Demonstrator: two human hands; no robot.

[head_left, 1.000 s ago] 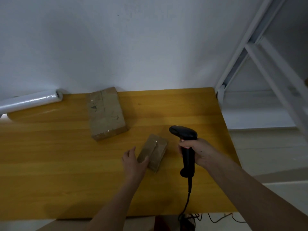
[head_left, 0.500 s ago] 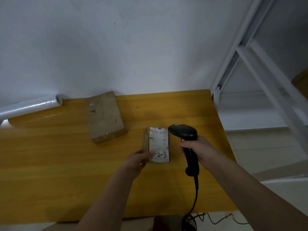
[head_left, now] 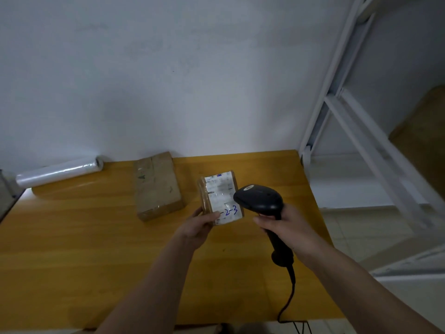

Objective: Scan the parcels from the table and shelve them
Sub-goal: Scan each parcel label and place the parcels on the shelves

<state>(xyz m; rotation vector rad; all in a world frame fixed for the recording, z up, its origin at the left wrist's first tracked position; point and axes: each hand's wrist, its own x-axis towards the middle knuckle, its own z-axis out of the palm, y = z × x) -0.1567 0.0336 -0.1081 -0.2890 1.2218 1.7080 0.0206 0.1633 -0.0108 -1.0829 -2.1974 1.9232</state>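
Observation:
My left hand grips the near end of a small brown parcel, lifted above the wooden table with its white label facing up; blue handwriting "2-3" shows on the label. My right hand holds the handle of a black barcode scanner, whose head sits right beside the parcel's right edge and covers a bit of the label. A larger brown parcel lies flat on the table to the left, near the wall.
A roll of clear stretch film lies at the table's back left against the wall. A white metal shelf frame stands to the right of the table. The scanner's black cable hangs over the table's front edge.
My left hand turned the small parcel label-up and lifted it off the table. The scanner head has come closer to the label.

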